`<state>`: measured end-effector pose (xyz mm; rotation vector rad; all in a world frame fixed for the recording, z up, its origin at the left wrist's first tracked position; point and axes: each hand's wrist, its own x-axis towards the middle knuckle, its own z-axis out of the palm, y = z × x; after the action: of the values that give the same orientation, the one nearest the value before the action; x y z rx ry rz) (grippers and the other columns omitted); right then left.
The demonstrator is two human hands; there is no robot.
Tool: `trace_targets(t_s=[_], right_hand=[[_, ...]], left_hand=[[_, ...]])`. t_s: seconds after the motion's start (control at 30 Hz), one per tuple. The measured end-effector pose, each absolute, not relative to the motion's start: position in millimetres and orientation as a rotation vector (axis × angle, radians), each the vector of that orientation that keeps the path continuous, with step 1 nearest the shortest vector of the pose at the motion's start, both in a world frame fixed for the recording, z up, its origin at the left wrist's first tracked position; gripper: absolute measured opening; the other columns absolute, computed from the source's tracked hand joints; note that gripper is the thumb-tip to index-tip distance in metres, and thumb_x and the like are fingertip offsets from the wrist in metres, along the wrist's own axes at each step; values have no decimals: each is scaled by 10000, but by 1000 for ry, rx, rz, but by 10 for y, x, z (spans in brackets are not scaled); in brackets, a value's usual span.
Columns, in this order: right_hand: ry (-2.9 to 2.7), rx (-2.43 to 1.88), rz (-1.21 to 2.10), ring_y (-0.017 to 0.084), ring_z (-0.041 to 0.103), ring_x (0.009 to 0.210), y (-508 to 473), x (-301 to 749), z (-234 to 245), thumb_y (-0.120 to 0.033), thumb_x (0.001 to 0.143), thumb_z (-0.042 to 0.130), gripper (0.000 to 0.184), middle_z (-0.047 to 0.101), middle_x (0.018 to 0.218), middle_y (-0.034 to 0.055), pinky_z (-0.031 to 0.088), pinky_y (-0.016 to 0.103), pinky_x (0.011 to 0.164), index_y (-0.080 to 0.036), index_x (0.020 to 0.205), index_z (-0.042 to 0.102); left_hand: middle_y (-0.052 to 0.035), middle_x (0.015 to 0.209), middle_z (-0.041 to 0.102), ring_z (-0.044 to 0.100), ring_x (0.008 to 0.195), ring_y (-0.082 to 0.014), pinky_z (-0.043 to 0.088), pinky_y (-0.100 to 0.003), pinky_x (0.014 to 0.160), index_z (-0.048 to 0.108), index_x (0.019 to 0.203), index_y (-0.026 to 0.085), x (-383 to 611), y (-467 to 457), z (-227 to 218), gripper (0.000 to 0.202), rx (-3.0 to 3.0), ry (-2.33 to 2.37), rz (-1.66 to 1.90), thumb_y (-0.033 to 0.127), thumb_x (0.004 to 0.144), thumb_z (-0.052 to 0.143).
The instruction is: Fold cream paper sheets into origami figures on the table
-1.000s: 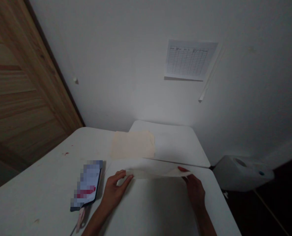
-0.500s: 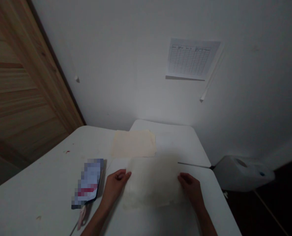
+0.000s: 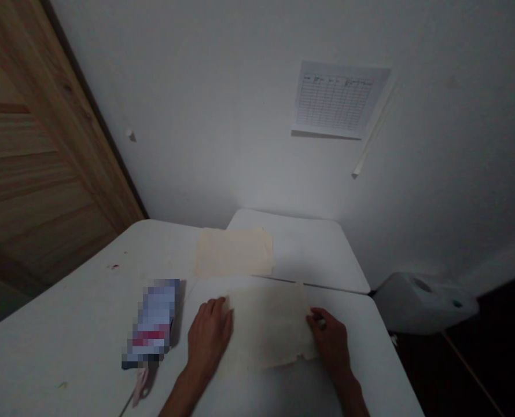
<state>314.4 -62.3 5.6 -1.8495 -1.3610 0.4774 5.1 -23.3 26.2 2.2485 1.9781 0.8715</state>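
A thin off-white sheet, cloth or paper, lies on the white table in front of me. Its near edge is uneven, with a small notch toward the right. On the sheet's left edge rests my left hand, back up, fingers laid flat and the thumb along the margin. My right hand pinches the right edge between thumb and fingers. Just beyond, a cream-coloured sheet lies flat, its right side slightly uneven.
Left of my left hand stands a phone-like object, its face blurred out, with a pinkish piece below. A seam crosses the white table. A printed chart hangs on the wall; a whitish plastic container is beyond the right edge.
The off-white sheet has come down from slightly raised to lying on the table. My left hand has gone from a pinch to fingers laid flat; my right hand still grips its edge.
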Motion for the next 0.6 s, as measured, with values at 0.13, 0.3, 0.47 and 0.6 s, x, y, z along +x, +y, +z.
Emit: trace_targets(t_s=[0.13, 0.3, 0.47, 0.6], right_hand=[[-1401, -1877, 406, 214, 661, 709, -645, 3088, 36, -431, 823, 534, 337, 722, 846, 36, 476, 319, 708, -215, 1026, 694], [-1450, -1941, 352, 213, 670, 746, -672, 3017, 54, -417, 855, 500, 349, 721, 883, 24, 468, 310, 713, -227, 1103, 655], [-1470, -2021, 327, 212, 675, 743, -683, 2979, 93, -445, 893, 468, 357, 716, 812, 22, 457, 304, 713, -227, 1126, 627], [-1538, -2089, 329, 211, 674, 705, -688, 2969, 97, -442, 906, 461, 358, 703, 738, 11, 442, 298, 685, -236, 1156, 613]], left_hand=[[-138, 1360, 529, 507, 1225, -279, 428, -449, 985, 527, 1260, 175, 364, -290, 217, 357, 2661, 1550, 832, 317, 945, 437], [-89, 1559, 265, 265, 1417, -273, 265, -493, 1128, 337, 1451, 215, 891, -339, 143, 512, 2824, 1294, 582, 356, 962, 397], [-83, 1566, 245, 214, 1435, -281, 202, -528, 1145, 245, 1501, 217, 1085, -316, 36, 553, 2845, 1258, 501, 368, 976, 337], [-86, 1561, 255, 205, 1438, -279, 191, -531, 1149, 222, 1509, 211, 1066, -299, -29, 572, 2861, 1254, 494, 381, 975, 340]])
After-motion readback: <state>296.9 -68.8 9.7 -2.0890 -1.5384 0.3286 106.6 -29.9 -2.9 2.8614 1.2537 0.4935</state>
